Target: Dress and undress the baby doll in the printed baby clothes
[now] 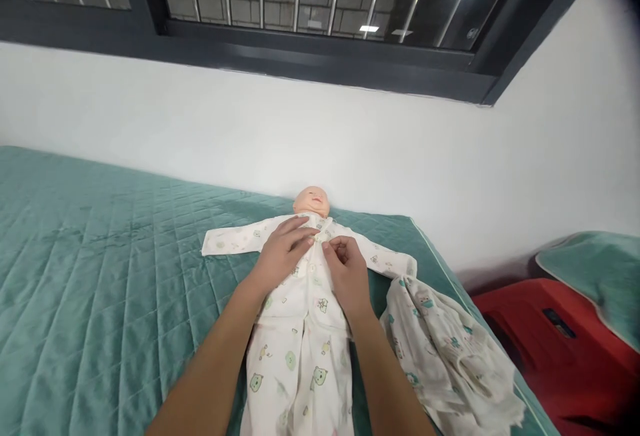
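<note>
On the teal quilted bed (pixel 100 276) | baby doll (pixel 311 201) in printed romper (pixel 300 349), soft, thin cloth | left hand (pixel 283 253) flat on chest | right hand (pixel 345 269) seemingly pinching placket; grip near snaps

one baby doll (pixel 311 201) in one printed sleepsuit (pixel 300 316), laid on one green quilted bed cover (pixel 100 276). two bare hands, left hand (pixel 283 253) & right hand (pixel 347 273), both on the suit's chest. one loose printed cloth (pixel 445 349) beside the doll. one red plastic item (pixel 550 349) at bed's edge w/ one green pad (pixel 595 276) over it. one barred window (pixel 310 9); four ceiling lights reflected in glass.
</note>
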The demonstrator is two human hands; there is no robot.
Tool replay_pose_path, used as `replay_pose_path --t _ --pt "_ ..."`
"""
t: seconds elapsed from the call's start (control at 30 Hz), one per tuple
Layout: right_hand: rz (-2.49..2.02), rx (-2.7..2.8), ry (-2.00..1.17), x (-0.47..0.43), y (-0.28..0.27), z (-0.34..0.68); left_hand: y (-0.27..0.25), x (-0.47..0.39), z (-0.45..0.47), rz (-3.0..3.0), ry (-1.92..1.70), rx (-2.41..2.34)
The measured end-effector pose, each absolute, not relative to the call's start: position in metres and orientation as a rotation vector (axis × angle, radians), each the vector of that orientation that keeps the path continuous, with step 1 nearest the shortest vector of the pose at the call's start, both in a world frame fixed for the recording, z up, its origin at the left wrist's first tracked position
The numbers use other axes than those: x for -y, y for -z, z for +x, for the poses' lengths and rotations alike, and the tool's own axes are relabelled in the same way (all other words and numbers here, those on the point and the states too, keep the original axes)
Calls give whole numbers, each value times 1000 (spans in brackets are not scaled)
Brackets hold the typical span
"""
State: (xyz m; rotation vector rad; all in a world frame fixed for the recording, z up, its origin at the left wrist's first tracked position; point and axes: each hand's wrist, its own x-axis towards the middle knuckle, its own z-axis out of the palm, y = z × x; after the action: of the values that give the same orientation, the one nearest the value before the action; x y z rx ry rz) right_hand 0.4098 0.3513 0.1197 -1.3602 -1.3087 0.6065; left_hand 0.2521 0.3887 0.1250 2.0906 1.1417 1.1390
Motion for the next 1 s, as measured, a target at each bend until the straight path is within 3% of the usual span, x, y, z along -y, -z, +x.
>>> replay_pose_path --t 0.3,0.43,0.67,0.83,1.0 --pt "-1740 1639 -344 -362 -138 398 -123 -393 251 2195 -1142 -1137" --pt "-1668 1703 -242 -359 -138 397 -125 -391 253 2184 -1123 -1183" --pt "-1446 1454 -660 -356 -128 411 -128 -389 253 2200 -1117 -1197" --pt "-1397 1272 -679 -356 -122 409 -133 -386 249 2112 -1121 -1120" --pt "-1276 1163 -704 -357 -119 409 -140 -383 235 2226 -849 -951"
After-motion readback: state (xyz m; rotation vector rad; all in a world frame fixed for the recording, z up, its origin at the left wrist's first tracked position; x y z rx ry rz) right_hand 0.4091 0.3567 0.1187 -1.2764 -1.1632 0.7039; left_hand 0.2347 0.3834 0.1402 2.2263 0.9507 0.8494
